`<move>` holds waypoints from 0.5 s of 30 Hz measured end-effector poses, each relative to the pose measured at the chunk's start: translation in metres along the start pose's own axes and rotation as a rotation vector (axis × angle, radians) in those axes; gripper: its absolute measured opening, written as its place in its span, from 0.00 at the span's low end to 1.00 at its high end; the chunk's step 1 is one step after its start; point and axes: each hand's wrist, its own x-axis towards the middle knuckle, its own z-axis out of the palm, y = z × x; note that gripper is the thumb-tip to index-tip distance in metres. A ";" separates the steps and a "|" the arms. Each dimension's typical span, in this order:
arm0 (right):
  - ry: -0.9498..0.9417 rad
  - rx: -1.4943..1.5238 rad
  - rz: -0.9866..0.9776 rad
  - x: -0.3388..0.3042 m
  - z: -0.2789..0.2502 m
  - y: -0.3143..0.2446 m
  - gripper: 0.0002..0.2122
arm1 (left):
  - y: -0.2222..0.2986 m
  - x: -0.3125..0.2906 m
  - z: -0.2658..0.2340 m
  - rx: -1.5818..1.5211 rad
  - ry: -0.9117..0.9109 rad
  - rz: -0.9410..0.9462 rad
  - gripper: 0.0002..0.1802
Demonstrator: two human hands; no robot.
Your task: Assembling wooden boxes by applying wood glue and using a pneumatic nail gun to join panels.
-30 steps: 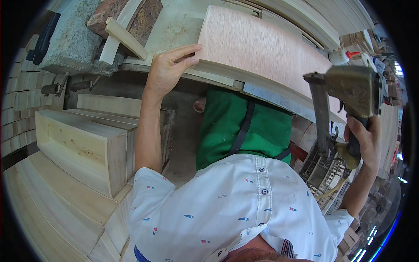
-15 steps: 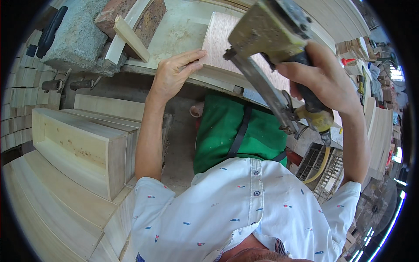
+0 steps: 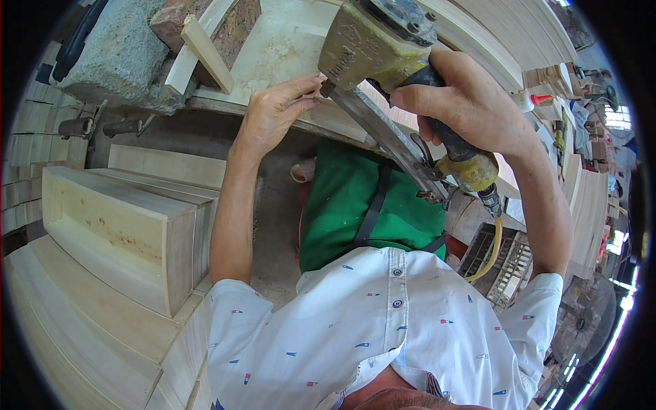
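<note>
My right hand (image 3: pixel 468 99) is wrapped round the black grip of a worn, yellowish air nail gun (image 3: pixel 379 51), thumb along the grip's side. The gun's nose is down near the left end of a thin pinkish plywood panel (image 3: pixel 404 117), close to my left fingertips. Whether the nose touches the wood cannot be told. A yellow air hose (image 3: pixel 497 249) hangs from the gun's rear fitting. My left hand (image 3: pixel 273 113) is closed, thumb and fingers pinching the panel's left end at the bench edge. The gun hides much of the panel.
Left on the bench (image 3: pixel 277 51) are a concrete block (image 3: pixel 123 61), a brick and a wood strip (image 3: pixel 206 55). Wooden drawer boxes (image 3: pixel 109 236) are stacked at my left. Long boards (image 3: pixel 502 34) lie beyond the gun. A green cloth (image 3: pixel 362 205) covers my lap; a plastic crate (image 3: pixel 495 256) stands at right.
My right hand has moved left with the nail gun, bringing its nose to the panel's left end beside my left fingers. My left hand has stayed almost in place.
</note>
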 end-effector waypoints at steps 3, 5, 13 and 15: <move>-0.006 -0.011 0.008 0.002 0.002 -0.001 0.15 | -0.001 0.000 0.000 0.014 0.003 0.019 0.21; -0.014 -0.025 0.015 0.002 0.002 -0.001 0.15 | -0.003 -0.001 -0.001 0.007 -0.006 0.005 0.21; 0.000 -0.075 0.031 0.001 0.005 -0.003 0.15 | -0.001 -0.002 -0.002 -0.004 -0.020 -0.004 0.23; 0.017 -0.105 0.020 -0.001 0.006 -0.001 0.16 | 0.001 -0.001 -0.002 0.052 -0.024 -0.012 0.24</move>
